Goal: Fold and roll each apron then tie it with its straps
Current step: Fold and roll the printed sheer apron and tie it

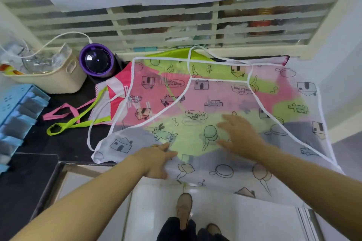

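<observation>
A sheer white apron (215, 92) printed with houses, cars and rabbits lies spread over the dark counter, its near edge hanging off the front. Its white straps (197, 51) loop at the far side. Pink and lime-green aprons (115, 88) show through from beneath, and their pink and green straps (66, 119) trail off to the left. My left hand (156, 160) lies at the apron's near edge with the fingers on the fabric. My right hand (239, 135) is flat on the middle of the apron, fingers spread.
A cream basket (56, 76) of clear bags and a purple round device (98, 60) with a white cable stand at the back left. A blue organiser (17, 115) sits at the left edge. A barred window runs behind the counter; my feet show on the floor below.
</observation>
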Motion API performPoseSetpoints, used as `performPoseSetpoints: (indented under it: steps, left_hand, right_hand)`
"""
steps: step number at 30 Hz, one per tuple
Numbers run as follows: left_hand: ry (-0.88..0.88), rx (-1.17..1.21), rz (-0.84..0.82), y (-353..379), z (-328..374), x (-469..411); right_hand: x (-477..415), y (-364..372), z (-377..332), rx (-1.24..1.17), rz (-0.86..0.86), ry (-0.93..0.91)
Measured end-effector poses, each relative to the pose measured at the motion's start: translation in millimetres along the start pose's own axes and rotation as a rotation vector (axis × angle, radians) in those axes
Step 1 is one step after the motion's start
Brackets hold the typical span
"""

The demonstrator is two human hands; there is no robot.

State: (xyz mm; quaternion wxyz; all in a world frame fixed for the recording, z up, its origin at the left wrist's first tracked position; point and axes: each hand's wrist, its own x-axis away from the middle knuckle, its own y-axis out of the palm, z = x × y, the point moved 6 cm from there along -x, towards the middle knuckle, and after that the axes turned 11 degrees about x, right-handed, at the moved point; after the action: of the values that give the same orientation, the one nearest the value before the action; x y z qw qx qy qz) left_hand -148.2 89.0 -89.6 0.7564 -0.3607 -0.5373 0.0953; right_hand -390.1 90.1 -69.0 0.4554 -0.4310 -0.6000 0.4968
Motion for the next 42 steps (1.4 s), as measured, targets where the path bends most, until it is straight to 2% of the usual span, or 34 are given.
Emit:
performPoseSetpoints:
  steps: [2,4,8,13,17,19,20,23,25,27,31,36,40,42]
  left_hand:
    - [0.003,0.019,0.009,2,-1,0]
    - [0.012,0.008,0.039,8,-6,1]
    - [-0.06,-0.067,0.171,39,-32,11]
    - [-0.246,-0.086,0.445,66,-79,35]
    - [-0.326,0.028,0.761,64,-114,52]
    - [-0.417,0.209,0.897,64,-128,64]
    - [-0.448,0.378,0.971,63,-132,70]
    - [-0.404,1.105,1.167,68,-139,84]
    - [-0.387,1.423,1.182,77,-145,81]
    - [-0.423,1.537,1.17,82,-152,82]
    - [-0.432,1.524,1.07,81,-162,85]
    - [-0.317,1.423,1.19,55,-169,104]
    - [-0.182,1.476,1.23,28,-160,121]
    - [-0.085,1.562,1.18,20,-158,125]
  right_hand:
    - [25,24,-62,-0.123,-0.367,-0.246]
    - [42,47,-83,-0.018,-0.521,-0.307]
    - [42,65,-78,0.238,-0.484,-0.341]
    - [42,72,-82,0.315,-0.447,-0.336]
    - [42,71,-83,0.329,-0.425,-0.312]
    - [41,71,-83,0.324,-0.417,-0.303]
    - [41,71,-83,0.316,-0.414,-0.293]
    - [40,69,-87,0.306,-0.404,-0.272]
    - [40,67,-89,0.292,-0.4,-0.251]
    - [39,64,-92,0.266,-0.393,-0.225]
    - [36,60,-97,0.258,-0.373,-0.172]
    - [36,62,-106,0.208,-0.395,-0.049]
    - [36,59,-107,0.211,-0.401,0.005]
    - [38,57,-109,0.214,-0.408,0.028]
